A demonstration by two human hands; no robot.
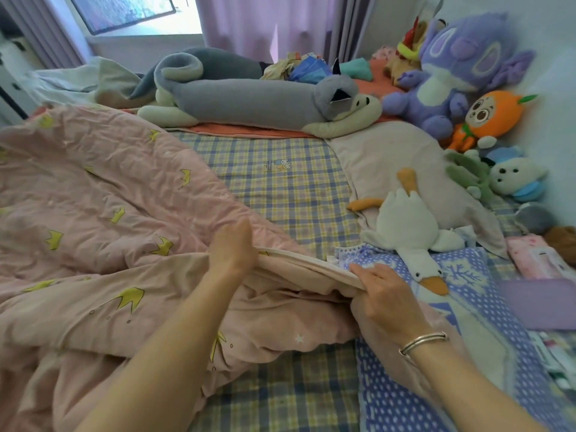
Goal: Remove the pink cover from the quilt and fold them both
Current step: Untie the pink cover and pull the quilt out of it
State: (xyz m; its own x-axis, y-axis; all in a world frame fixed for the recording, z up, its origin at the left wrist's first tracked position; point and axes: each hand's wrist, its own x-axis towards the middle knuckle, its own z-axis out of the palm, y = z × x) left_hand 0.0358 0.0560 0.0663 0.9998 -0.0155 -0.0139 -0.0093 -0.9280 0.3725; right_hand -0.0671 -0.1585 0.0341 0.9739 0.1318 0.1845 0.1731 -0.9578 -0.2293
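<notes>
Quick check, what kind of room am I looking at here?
Most likely a bedroom: a plaid bed sheet, the pink cover spread over it, and plush toys like the white goose.

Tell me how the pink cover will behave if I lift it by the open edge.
Likely floppy: the pink cover lies in wrinkles and bunches in folds between the left hand and right hand. Probably heavier than bare cloth, since it looks puffed, with a pale layer showing at the edge. It may drag rather than slide, bunched on the checked sheet.
</notes>
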